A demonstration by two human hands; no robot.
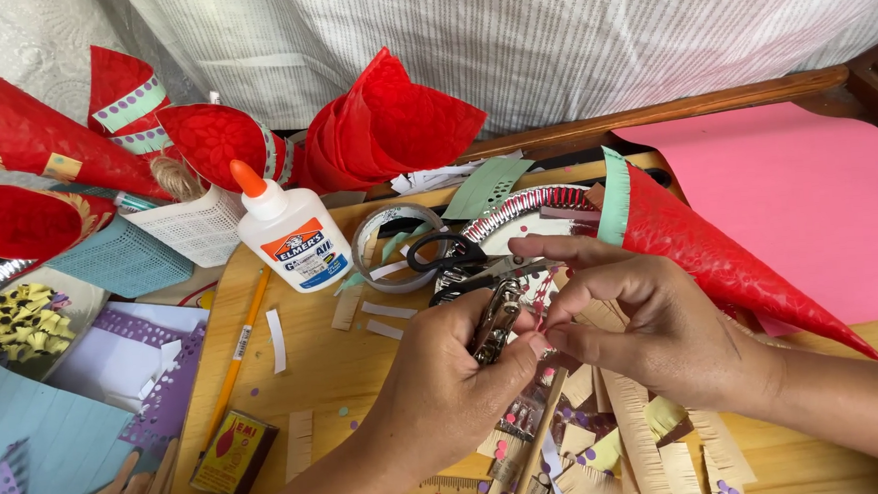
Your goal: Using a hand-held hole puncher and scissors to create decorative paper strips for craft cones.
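Head view, centre of frame: left hand point(446, 372) closed around a small metal hole punch point(495, 321), right hand point(653, 321) pinching a thin paper strip point(539, 307) at its mouth; strip looks light, floppy, tear-prone, best held near its end, while punch looks rigid.

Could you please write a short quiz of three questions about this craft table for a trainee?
1. True or false: the left hand holds a metal hole punch.
2. Which thing stands upright behind the scissors? A) glue bottle B) pencil C) small box
3. What colour is the paper cone lying beside the right hand?

Key: 1 true; 2 A; 3 red.
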